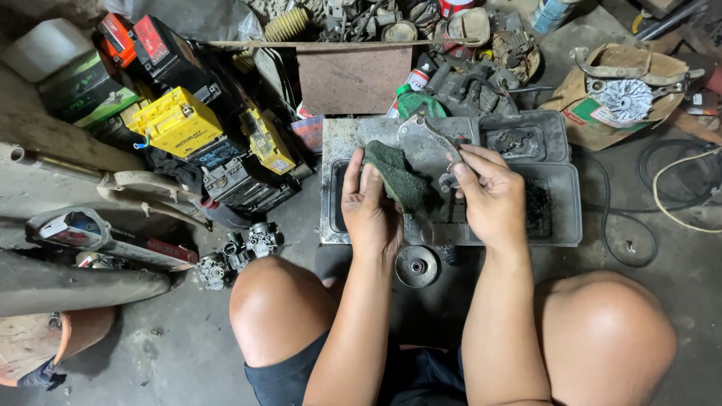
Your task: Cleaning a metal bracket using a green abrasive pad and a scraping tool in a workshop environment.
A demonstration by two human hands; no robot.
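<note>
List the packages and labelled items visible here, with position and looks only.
Yellow battery: left of tray, boxy, yellow with dark print.
Second yellow battery: beside it, smaller, tilted.
Black battery: top left, black with red label.
Cardboard box: top right, brown, torn open, green-and-red label.
Spray can: above tray, red-and-white.

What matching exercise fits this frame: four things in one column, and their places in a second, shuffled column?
Things:
1. dark green scouring pad
2. bent grey metal bracket
3. round grey metal pulley
4. yellow box-shaped battery

Places:
A. on the floor between the knees
B. in the right hand
C. among the stacked batteries, far left
D. in the left hand

Pairs: 1-D, 2-B, 3-A, 4-C
</note>
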